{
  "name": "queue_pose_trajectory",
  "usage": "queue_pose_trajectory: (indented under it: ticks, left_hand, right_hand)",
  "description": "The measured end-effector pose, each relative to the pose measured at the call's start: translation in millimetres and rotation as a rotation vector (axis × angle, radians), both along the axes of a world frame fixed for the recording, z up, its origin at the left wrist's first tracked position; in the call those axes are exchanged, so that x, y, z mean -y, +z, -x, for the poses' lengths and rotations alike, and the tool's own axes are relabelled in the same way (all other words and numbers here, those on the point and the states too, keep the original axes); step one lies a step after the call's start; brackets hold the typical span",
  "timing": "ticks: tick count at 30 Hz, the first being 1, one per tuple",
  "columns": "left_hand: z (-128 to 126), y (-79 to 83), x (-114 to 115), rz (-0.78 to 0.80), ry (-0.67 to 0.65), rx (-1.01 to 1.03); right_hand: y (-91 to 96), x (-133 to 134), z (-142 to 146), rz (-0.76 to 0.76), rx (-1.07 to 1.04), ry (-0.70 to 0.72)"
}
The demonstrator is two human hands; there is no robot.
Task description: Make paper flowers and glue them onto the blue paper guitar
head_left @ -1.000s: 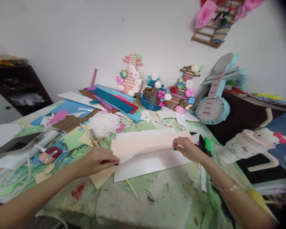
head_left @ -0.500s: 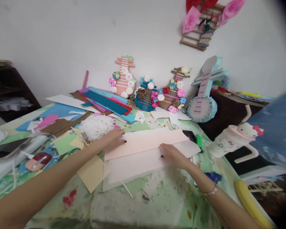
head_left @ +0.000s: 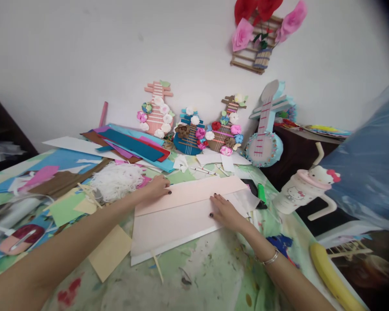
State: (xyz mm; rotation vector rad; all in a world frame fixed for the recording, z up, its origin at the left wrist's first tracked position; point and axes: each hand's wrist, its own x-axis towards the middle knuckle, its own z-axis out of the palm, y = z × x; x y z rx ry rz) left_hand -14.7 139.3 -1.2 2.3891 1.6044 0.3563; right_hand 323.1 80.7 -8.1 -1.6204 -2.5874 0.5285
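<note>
A large pale pink sheet (head_left: 178,216) lies unfolded over a white board (head_left: 168,248) on the paint-stained table (head_left: 214,276). My left hand (head_left: 157,186) rests on the sheet's far left corner, fingers bent and pressing down. Flat and open, my right hand (head_left: 225,210) lies on the sheet's right part, near its crease. Neither hand grips anything.
A tuft of white shredded paper (head_left: 116,180), coloured foam sheets (head_left: 132,144) and paper scraps lie to the left. Flower-decorated craft guitars (head_left: 189,131) lean against the wall. A cartoon cat cup (head_left: 300,190), a green marker (head_left: 262,192) and a yellow object (head_left: 330,270) are at the right.
The pink sheet, lifted and folded a second ago, now lies spread flat. My left hand moved up to its far corner and my right hand flattened onto it. The camera view shifted rightward.
</note>
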Motion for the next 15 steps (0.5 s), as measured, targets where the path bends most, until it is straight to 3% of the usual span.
queue_pose_trajectory:
  ticks: [11,15]
  left_hand:
    - [-9,-1.2,36,-0.042,-0.002,0.103]
    - [-9,-1.8,43,-0.062,0.031,0.135]
  right_hand:
    - [11.9,-8,-18,0.073,0.046,0.063]
    - [17.0,-3,-7,0.053,0.081,-0.009]
